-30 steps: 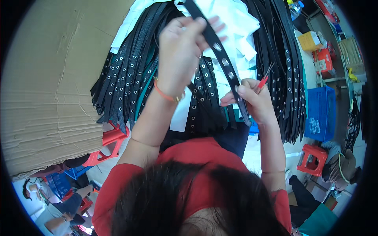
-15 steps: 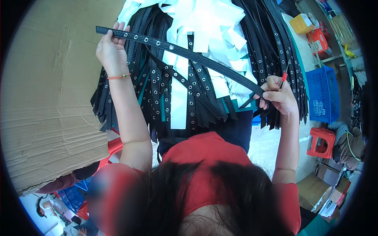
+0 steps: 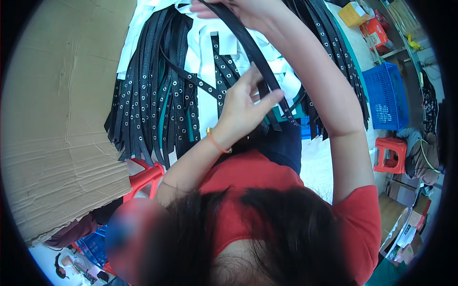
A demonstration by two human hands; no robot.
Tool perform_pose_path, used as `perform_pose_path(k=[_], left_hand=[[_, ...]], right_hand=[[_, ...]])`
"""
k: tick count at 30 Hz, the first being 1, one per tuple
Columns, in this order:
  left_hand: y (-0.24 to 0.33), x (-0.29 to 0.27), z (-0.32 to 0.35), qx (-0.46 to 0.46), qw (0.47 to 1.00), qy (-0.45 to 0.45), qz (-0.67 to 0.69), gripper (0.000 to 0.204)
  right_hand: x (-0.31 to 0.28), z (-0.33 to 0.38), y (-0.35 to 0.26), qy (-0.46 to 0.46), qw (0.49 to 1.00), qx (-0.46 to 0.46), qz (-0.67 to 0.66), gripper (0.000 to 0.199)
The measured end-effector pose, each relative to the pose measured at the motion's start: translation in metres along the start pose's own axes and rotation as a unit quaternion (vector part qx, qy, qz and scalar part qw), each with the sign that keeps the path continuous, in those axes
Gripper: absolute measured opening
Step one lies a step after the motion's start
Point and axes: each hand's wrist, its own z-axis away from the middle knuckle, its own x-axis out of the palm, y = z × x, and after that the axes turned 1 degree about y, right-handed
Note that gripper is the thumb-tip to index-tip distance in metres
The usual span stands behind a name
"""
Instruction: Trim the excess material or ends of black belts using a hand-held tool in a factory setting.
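A long black belt (image 3: 255, 55) with metal eyelets slants from the top edge down to the right, its eyelet end hanging low near the table's front edge. Around its lower half is my left hand (image 3: 241, 107), thumb on one side and fingers on the other. At the top edge my right hand (image 3: 243, 12) holds the belt's upper part; that hand is partly cut off by the picture. Beneath lie many similar black eyelet belts (image 3: 148, 90), fanned in bundles with ends hanging over the front edge. White strips (image 3: 205, 62) lie among them.
Brown cardboard (image 3: 67, 105) stands along the left. To the right are a blue plastic basket (image 3: 386, 97), a red stool (image 3: 390, 155), a yellow box (image 3: 353, 15) and a red box (image 3: 376, 35). Another red seat (image 3: 143, 178) shows at lower left; a person (image 3: 71, 264) is beyond it.
My right hand has swung up to the top edge with the belt. My left hand has come down and inward to the belt's lower half. The red-handled tool is out of sight.
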Motion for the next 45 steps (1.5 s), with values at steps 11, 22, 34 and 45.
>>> perform_pose_path(k=[11, 22, 34, 45], left_hand=[[0.064, -0.063, -0.04, 0.14, 0.967, 0.205, -0.05, 0.018], [0.13, -0.126, -0.083, 0.183, 0.955, 0.227, -0.05, 0.021], [0.149, -0.095, -0.093, 0.203, 0.953, 0.217, -0.052, 0.019], [0.273, -0.006, -0.351, 0.511, 0.685, -0.04, -0.518, 0.019]], right_hand=[[-0.002, 0.03, -0.006, -0.031, 0.999, 0.002, 0.041, 0.052], [-0.075, 0.129, 0.022, -0.186, 0.978, 0.036, -0.088, 0.051], [-0.072, 0.149, -0.017, -0.032, 0.998, 0.024, 0.058, 0.037], [-0.169, 0.254, -0.11, 0.331, 0.864, -0.275, 0.262, 0.02]])
